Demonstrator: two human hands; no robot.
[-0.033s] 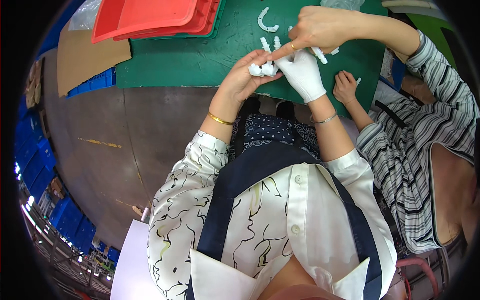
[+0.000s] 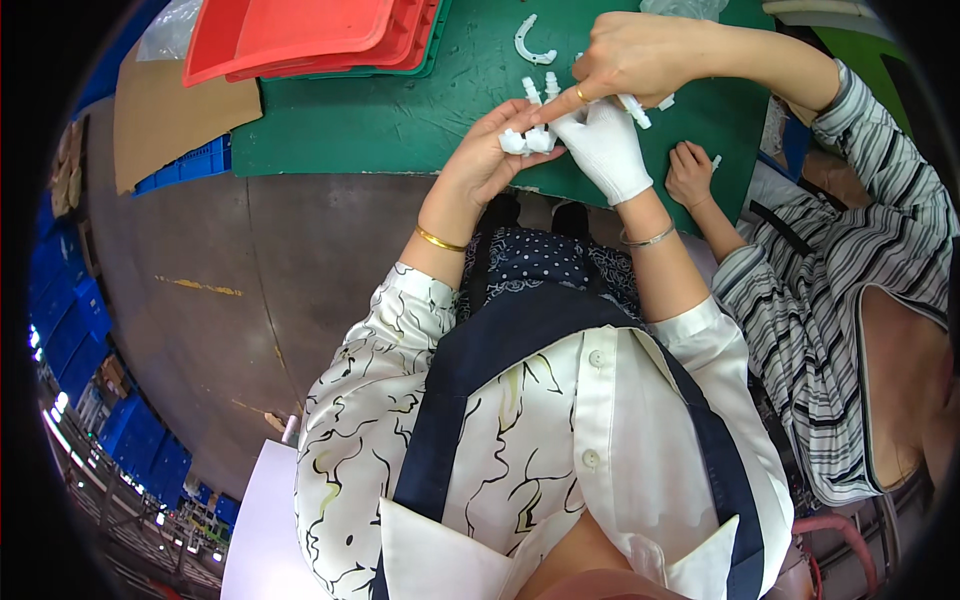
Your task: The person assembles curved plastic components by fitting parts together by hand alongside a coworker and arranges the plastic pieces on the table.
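Note:
My left hand (image 2: 492, 150), bare with a gold bangle at the wrist, is closed on a white plastic fitting (image 2: 538, 140) with rounded ends toward me and ribbed stubs pointing away. My right hand (image 2: 608, 155), in a white knit glove, lies right beside it, its thumb side close to the fitting. Its fingers look bent, but a co-worker's hand (image 2: 640, 58) covers their tips, so what they hold is hidden. That co-worker's index finger reaches across from the right and points onto the fitting. Another white ribbed fitting (image 2: 636, 112) shows between the glove and the co-worker's hand.
A curved white plastic piece (image 2: 533, 45) lies on the green table (image 2: 350, 125). Stacked red trays (image 2: 300, 40) stand at the far left, beside cardboard (image 2: 180, 120) over a blue crate (image 2: 190, 165). The co-worker's other hand (image 2: 690, 175) rests at the right, near a small white part.
The co-worker's pointing finger has shifted slightly left and nearer to me over the fitting. My hands have hardly moved.

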